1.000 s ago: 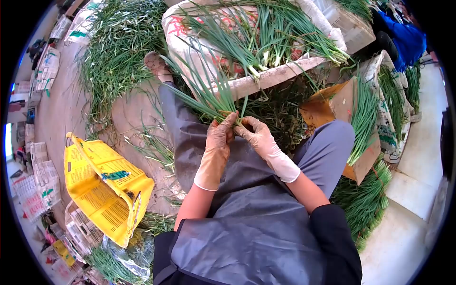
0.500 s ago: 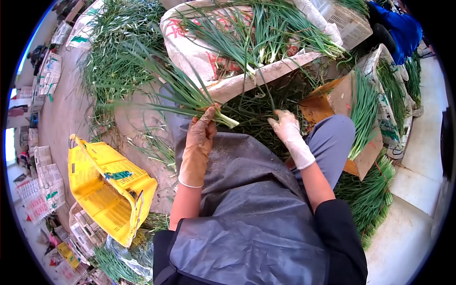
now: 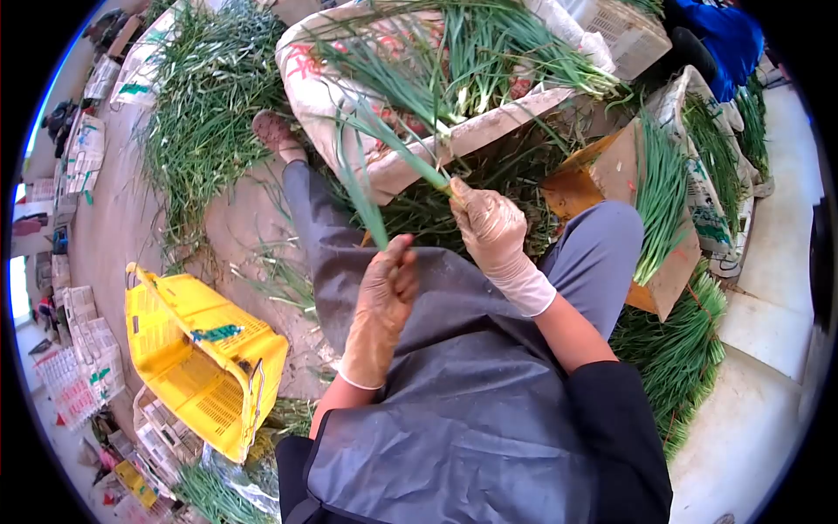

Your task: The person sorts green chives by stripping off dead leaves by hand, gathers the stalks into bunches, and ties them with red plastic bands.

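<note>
My right hand (image 3: 491,229), in a pale glove, is closed around the base of a small bunch of green onions (image 3: 423,168), whose leaves point up and left. My left hand (image 3: 388,288), in a dirt-stained glove, pinches green onion leaves (image 3: 371,214) between thumb and fingers, just left of the bunch. Both hands are above the dark apron (image 3: 454,375) on my lap. Beyond them, more green onions (image 3: 489,61) lie on a white sack with red print (image 3: 307,100) over a container. The cut ends in my left hand are hidden.
A yellow basket (image 3: 205,349) leans at the left. Loose greens (image 3: 209,113) heap on the floor at upper left. On the right stand an open cardboard box (image 3: 611,166) with green onions against it and a stacked bundle (image 3: 672,367). A person in blue (image 3: 720,44) is at upper right.
The bunch has passed from my left hand to my right, which moved up and left to grip it. My left hand has dropped slightly and now pinches some leaves. The view has shifted a little.
</note>
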`<state>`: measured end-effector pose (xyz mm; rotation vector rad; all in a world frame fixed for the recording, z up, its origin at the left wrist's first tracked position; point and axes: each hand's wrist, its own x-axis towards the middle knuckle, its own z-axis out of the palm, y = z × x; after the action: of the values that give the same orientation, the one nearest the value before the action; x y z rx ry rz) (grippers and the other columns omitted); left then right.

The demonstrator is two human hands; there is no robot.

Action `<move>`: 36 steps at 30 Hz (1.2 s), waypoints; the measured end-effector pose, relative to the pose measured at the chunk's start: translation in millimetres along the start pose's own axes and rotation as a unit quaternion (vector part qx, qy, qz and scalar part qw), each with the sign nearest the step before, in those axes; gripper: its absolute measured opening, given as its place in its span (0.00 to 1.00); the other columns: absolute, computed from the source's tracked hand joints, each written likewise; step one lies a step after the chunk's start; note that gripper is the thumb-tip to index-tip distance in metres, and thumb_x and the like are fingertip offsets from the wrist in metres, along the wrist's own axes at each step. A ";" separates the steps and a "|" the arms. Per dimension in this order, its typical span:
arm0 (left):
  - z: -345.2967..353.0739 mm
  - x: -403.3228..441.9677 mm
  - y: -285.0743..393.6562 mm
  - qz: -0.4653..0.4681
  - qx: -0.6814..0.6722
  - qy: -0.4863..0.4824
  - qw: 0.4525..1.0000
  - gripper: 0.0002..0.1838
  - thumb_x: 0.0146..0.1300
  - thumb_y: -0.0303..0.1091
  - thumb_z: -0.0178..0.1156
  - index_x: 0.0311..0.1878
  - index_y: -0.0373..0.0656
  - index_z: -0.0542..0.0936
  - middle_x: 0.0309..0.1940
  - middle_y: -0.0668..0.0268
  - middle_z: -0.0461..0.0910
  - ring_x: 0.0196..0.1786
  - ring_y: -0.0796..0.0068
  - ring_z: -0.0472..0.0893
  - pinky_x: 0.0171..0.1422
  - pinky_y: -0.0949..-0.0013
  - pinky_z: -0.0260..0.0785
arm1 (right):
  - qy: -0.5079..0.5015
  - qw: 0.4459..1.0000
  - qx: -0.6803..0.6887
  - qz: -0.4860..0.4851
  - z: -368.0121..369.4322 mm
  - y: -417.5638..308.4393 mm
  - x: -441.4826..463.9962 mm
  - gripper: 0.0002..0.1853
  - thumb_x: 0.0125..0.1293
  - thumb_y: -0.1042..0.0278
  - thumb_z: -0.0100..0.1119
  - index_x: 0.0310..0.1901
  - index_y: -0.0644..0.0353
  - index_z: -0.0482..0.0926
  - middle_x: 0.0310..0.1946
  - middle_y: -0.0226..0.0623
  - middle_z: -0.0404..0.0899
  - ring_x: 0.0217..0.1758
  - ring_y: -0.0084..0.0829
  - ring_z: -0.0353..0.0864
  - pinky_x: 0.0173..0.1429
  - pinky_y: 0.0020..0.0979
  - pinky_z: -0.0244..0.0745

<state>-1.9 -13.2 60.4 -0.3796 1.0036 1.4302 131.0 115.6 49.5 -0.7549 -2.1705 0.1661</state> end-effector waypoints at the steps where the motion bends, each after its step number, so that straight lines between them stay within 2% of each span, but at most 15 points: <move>1: 20.0 -7.2 -1.0 0.007 0.014 -0.026 1.000 0.13 0.59 0.41 0.62 0.42 0.45 0.76 0.25 0.74 0.75 0.14 0.89 0.57 0.14 0.81 0.43 | -0.031 0.999 0.010 -0.017 1.0 -7.0 -5.2 0.21 0.49 0.75 0.61 0.48 0.59 0.75 0.31 0.33 0.77 0.32 0.32 0.79 0.32 0.31 0.73; 9: 5.6 23.7 -8.0 0.113 0.047 0.028 0.992 0.01 0.60 0.30 0.59 0.34 0.46 0.78 0.24 0.73 0.78 0.14 0.89 0.61 0.16 0.84 0.48 | -0.061 0.987 0.145 -0.039 -2.2 -16.5 -31.1 0.18 0.46 0.75 0.59 0.43 0.59 0.77 0.33 0.35 0.79 0.33 0.36 0.79 0.35 0.31 0.76; 11: -15.0 22.7 -0.6 0.146 0.057 -0.034 0.987 0.02 0.61 0.31 0.58 0.36 0.45 0.77 0.26 0.69 0.80 0.13 0.89 0.60 0.15 0.84 0.48 | -0.116 0.989 0.052 0.077 -1.8 -3.3 -38.5 0.13 0.49 0.75 0.58 0.39 0.60 0.78 0.31 0.35 0.78 0.32 0.37 0.78 0.36 0.34 0.76; 13: -23.1 11.9 7.8 0.156 0.069 -0.072 0.983 0.06 0.61 0.29 0.57 0.40 0.44 0.74 0.29 0.64 0.81 0.14 0.88 0.63 0.17 0.85 0.54 | -0.333 0.920 -0.146 0.147 21.4 43.7 -66.9 0.11 0.51 0.71 0.60 0.39 0.58 0.79 0.31 0.38 0.77 0.34 0.37 0.78 0.39 0.37 0.74; 15: -30.6 7.6 11.4 0.143 0.110 -0.048 0.982 0.07 0.60 0.29 0.57 0.42 0.44 0.74 0.26 0.66 0.81 0.14 0.88 0.65 0.17 0.83 0.55 | -0.336 0.915 -0.149 0.167 0.9 24.3 -32.6 0.15 0.52 0.66 0.62 0.43 0.55 0.79 0.36 0.42 0.78 0.39 0.40 0.78 0.46 0.38 0.73; 17: -33.9 -0.7 9.7 0.145 0.084 -0.079 0.983 0.12 0.58 0.28 0.60 0.46 0.42 0.74 0.33 0.67 0.81 0.21 0.85 0.72 0.25 0.82 0.65 | -0.242 0.915 0.230 0.229 -1.0 -9.3 -1.6 0.22 0.53 0.72 0.62 0.53 0.57 0.75 0.49 0.43 0.74 0.45 0.35 0.77 0.48 0.31 0.73; 19: -32.3 -4.9 9.7 0.154 0.103 -0.141 0.973 0.20 0.54 0.26 0.63 0.51 0.40 0.73 0.42 0.66 0.78 0.30 0.81 0.77 0.36 0.79 0.70 | -0.391 0.781 0.397 0.282 11.4 -22.7 11.3 0.24 0.57 0.71 0.60 0.56 0.59 0.71 0.45 0.38 0.77 0.45 0.32 0.76 0.48 0.27 0.72; 21: -36.2 -12.3 17.2 0.122 0.110 -0.173 0.971 0.29 0.48 0.25 0.67 0.56 0.39 0.70 0.47 0.67 0.76 0.35 0.78 0.77 0.43 0.78 0.70 | -0.424 0.741 0.425 0.301 19.8 -22.6 16.6 0.19 0.60 0.68 0.59 0.53 0.62 0.74 0.34 0.33 0.79 0.37 0.26 0.77 0.41 0.25 0.74; 23: -52.6 -15.2 20.4 0.111 0.124 -0.168 0.972 0.33 0.44 0.24 0.70 0.57 0.38 0.70 0.45 0.68 0.76 0.35 0.78 0.78 0.43 0.79 0.70 | -0.364 0.651 0.490 0.451 7.0 -8.9 31.9 0.14 0.64 0.63 0.56 0.47 0.62 0.78 0.23 0.29 0.77 0.28 0.22 0.76 0.34 0.23 0.72; 26: -72.2 -20.9 28.9 0.084 0.109 -0.155 0.978 0.32 0.43 0.21 0.69 0.55 0.39 0.71 0.41 0.69 0.77 0.36 0.77 0.79 0.45 0.78 0.71 | -0.192 0.739 0.481 0.431 -18.5 25.1 49.1 0.15 0.65 0.58 0.55 0.41 0.61 0.82 0.19 0.26 0.75 0.21 0.16 0.72 0.28 0.17 0.67; 29: -94.3 -16.6 28.1 0.089 0.107 -0.154 0.978 0.30 0.45 0.23 0.68 0.55 0.38 0.71 0.42 0.68 0.77 0.36 0.76 0.79 0.44 0.78 0.71 | -0.145 0.682 0.543 0.468 -12.1 86.9 22.3 0.13 0.63 0.64 0.58 0.44 0.62 0.80 0.22 0.27 0.76 0.24 0.18 0.72 0.28 0.21 0.67; 31: -98.9 -14.3 23.3 0.117 0.063 -0.156 0.979 0.24 0.50 0.24 0.66 0.52 0.39 0.73 0.42 0.66 0.78 0.36 0.76 0.79 0.42 0.78 0.71 | -0.362 0.850 0.267 0.274 21.7 119.8 -31.2 0.14 0.59 0.66 0.59 0.45 0.61 0.80 0.29 0.34 0.79 0.32 0.28 0.79 0.37 0.29 0.74; 32: -96.5 -14.9 22.2 0.118 0.062 -0.156 0.979 0.24 0.50 0.24 0.66 0.52 0.39 0.73 0.42 0.66 0.78 0.36 0.76 0.79 0.42 0.78 0.71 | -0.362 0.851 0.266 0.273 20.1 108.7 -31.9 0.14 0.59 0.66 0.59 0.45 0.61 0.80 0.29 0.34 0.79 0.32 0.28 0.79 0.37 0.29 0.74; 34: -83.4 -13.7 19.3 0.116 -0.001 -0.107 0.987 0.15 0.54 0.27 0.65 0.46 0.41 0.76 0.33 0.66 0.80 0.34 0.76 0.79 0.37 0.79 0.70 | -0.402 0.892 -0.098 0.180 11.5 58.6 -17.5 0.19 0.55 0.59 0.61 0.47 0.59 0.79 0.42 0.45 0.79 0.44 0.42 0.79 0.51 0.32 0.73; 36: -62.5 -16.5 19.6 0.123 0.011 -0.079 0.989 0.14 0.54 0.28 0.64 0.45 0.41 0.77 0.32 0.66 0.80 0.31 0.79 0.78 0.33 0.81 0.67 | -0.386 0.768 0.335 0.385 17.7 19.1 8.0 0.20 0.62 0.56 0.57 0.50 0.63 0.77 0.40 0.38 0.81 0.42 0.26 0.78 0.48 0.26 0.72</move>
<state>-38.8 -67.5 44.4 -0.1266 0.9601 1.6424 122.7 138.0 36.3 -1.2120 -2.0684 1.8555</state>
